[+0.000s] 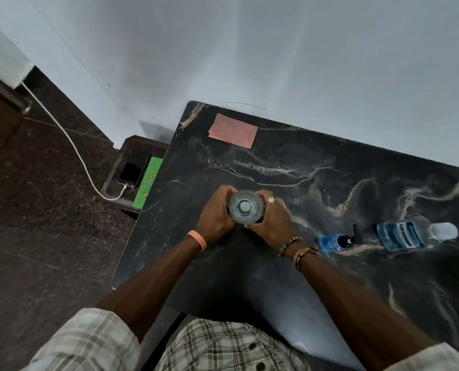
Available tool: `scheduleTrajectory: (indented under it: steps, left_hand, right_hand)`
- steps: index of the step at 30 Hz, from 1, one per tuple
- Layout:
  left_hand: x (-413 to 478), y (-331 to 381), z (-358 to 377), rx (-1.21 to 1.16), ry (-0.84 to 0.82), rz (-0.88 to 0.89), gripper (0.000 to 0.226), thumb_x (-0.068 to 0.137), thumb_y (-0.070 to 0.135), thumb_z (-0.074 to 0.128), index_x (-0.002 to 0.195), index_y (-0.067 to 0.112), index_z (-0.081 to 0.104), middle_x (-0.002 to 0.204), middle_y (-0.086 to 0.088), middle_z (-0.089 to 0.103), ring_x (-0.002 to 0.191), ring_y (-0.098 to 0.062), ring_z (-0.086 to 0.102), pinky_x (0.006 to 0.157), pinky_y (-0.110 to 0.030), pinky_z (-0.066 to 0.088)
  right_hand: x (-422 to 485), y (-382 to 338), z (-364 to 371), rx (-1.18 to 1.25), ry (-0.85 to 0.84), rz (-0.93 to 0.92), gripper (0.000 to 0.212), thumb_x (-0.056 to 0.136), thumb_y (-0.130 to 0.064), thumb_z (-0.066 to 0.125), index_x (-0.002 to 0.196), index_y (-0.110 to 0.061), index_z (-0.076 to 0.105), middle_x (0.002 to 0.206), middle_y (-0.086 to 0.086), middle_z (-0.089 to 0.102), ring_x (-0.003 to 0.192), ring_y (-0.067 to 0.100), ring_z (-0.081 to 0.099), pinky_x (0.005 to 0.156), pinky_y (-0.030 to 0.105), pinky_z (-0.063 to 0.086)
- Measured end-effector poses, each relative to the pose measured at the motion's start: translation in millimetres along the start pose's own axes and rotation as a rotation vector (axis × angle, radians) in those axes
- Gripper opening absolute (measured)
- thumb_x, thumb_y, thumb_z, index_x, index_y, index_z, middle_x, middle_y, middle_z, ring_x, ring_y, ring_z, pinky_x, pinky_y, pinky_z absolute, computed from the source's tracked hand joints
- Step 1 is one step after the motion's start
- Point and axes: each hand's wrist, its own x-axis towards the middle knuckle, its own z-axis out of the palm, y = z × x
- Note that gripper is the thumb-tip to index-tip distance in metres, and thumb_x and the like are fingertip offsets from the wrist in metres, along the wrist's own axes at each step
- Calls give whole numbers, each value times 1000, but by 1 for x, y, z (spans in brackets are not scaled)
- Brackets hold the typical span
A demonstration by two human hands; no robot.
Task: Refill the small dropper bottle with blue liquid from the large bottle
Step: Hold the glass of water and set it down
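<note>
Both hands wrap around a clear round container (245,207) seen from above, near the left part of the dark marble table (290,277). My left hand (216,214) grips its left side and my right hand (272,219) grips its right side. To the right, the small bottle of blue liquid with a black pump top (335,241) stands apart from my hands. Beyond it stands the large blue mouthwash bottle (408,234) with a white cap. Whether the clear container holds anything cannot be told.
A pink cloth (233,131) lies at the table's far left corner. Left of the table, a lower dark stand (132,145) holds a phone (134,168) on a white charging cable (70,140) and a green book (148,180). A white wall runs behind.
</note>
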Motion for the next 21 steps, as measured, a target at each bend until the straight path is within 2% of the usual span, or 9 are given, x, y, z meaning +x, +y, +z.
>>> scheduleTrajectory:
  steps: [3,6,10,14,17,21]
  left_hand:
    - [4,0,-1,-25,-3,4,53,72,34,84,110,26,48,104,8,62,93,-7,62,82,-35,55]
    - [10,1,-3,-63,-13,-14,58,69,34,86,113,26,49,107,9,64,96,-7,63,85,-37,56]
    - [14,-2,-3,-86,-22,-17,60,68,35,86,114,25,50,108,9,65,97,-7,64,85,-39,57]
    - [14,-8,-3,-96,-48,-5,61,69,34,86,117,26,49,111,10,63,100,-5,64,86,-37,57]
    - [13,-9,-4,-111,-87,29,70,67,38,88,124,27,49,119,11,62,107,-4,62,93,-32,54]
    - [19,-8,-6,-65,-120,59,71,68,38,88,128,21,54,122,7,63,111,-8,59,98,-37,50]
  right_hand:
    - [5,3,2,11,-9,17,75,57,-33,89,119,-34,46,96,-29,49,94,-17,48,74,5,33]
    - [15,7,3,54,-49,61,81,55,-32,89,124,-28,48,106,-16,61,95,3,58,83,23,50]
    - [19,9,3,57,-51,65,82,53,-36,88,123,-30,47,105,-15,63,96,7,62,84,30,54]
    - [15,7,6,57,-24,72,79,54,-36,86,122,-30,47,103,-18,61,94,4,59,82,26,54]
    - [12,5,8,84,-13,54,80,53,-42,85,123,-28,48,106,-18,59,97,-3,55,83,16,46]
    - [13,6,11,69,-20,77,86,54,-44,85,129,-27,47,111,-21,56,98,-7,51,81,3,35]
